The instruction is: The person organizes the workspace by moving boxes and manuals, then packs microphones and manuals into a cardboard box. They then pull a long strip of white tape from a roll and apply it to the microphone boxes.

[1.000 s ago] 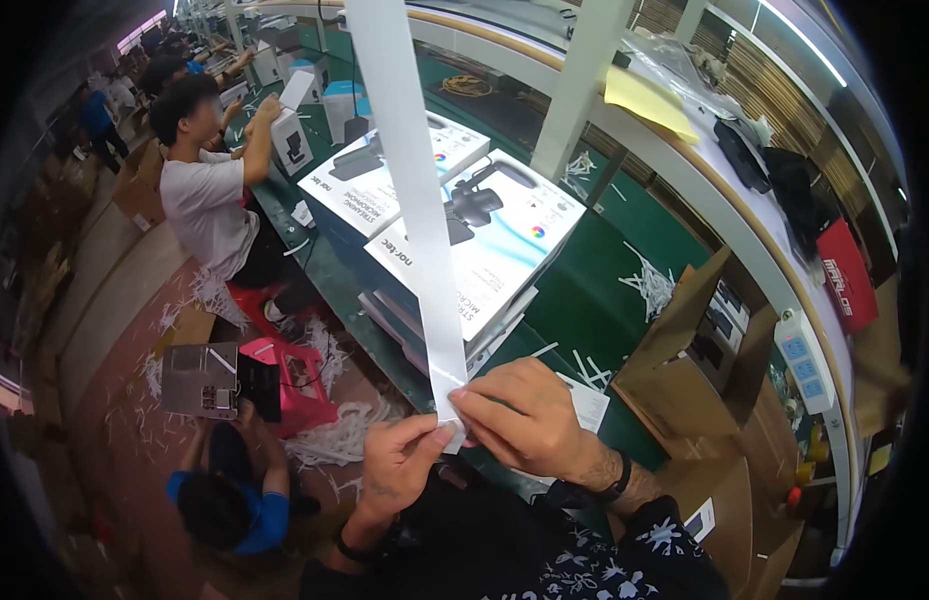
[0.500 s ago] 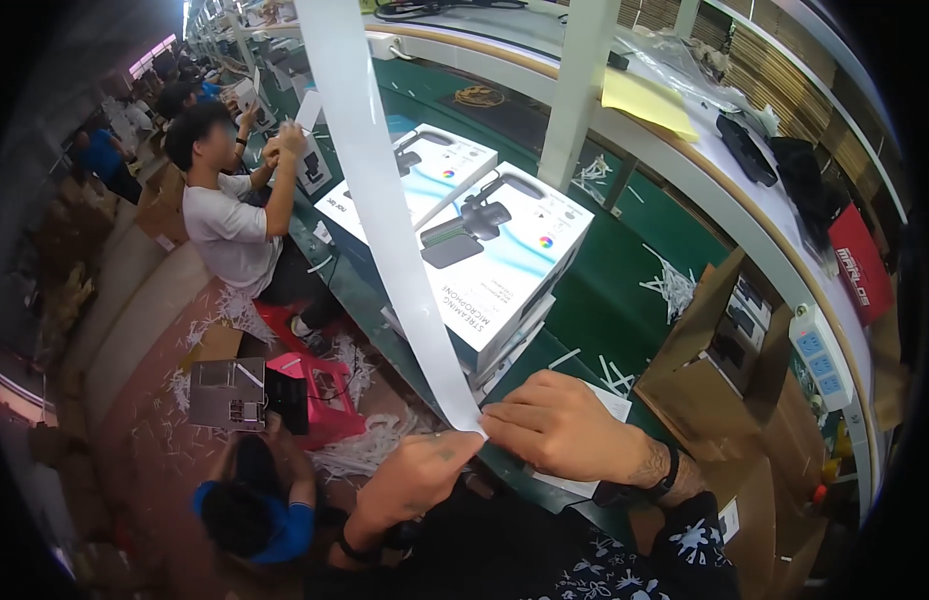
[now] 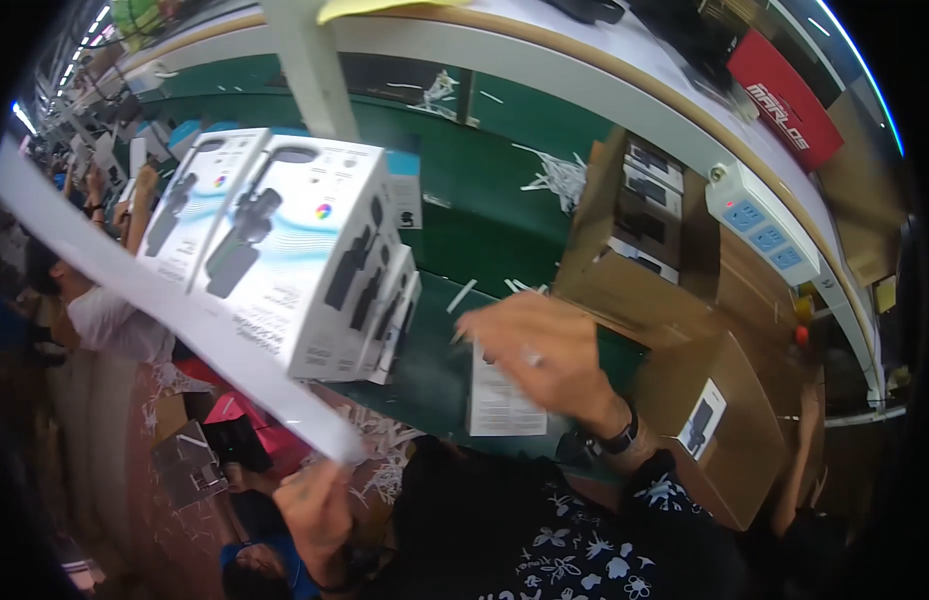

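Observation:
A long white strip (image 3: 194, 310) slants down from the upper left to my left hand (image 3: 317, 505), which is closed on its lower end. My right hand (image 3: 544, 350) is blurred above the green bench, its fingers drawn together; whatever they may pinch is too smeared to make out. Below that hand, a flat white printed box (image 3: 504, 405) lies on the bench. White microphone boxes (image 3: 284, 240) with pictures on them stand in a stack to the left, partly behind the strip.
An open cardboard carton (image 3: 609, 265) holding packed boxes stands at the right, with another carton (image 3: 719, 430) nearer. A power strip (image 3: 764, 228) is fixed along the shelf edge. Paper scraps (image 3: 556, 180) litter the bench. Co-workers sit at the left; another person's arm (image 3: 806, 440) shows at the right.
My hands have come apart: the left moved left and down with the strip, the right moved slightly up. The view has turned rightward, showing more of the cartons.

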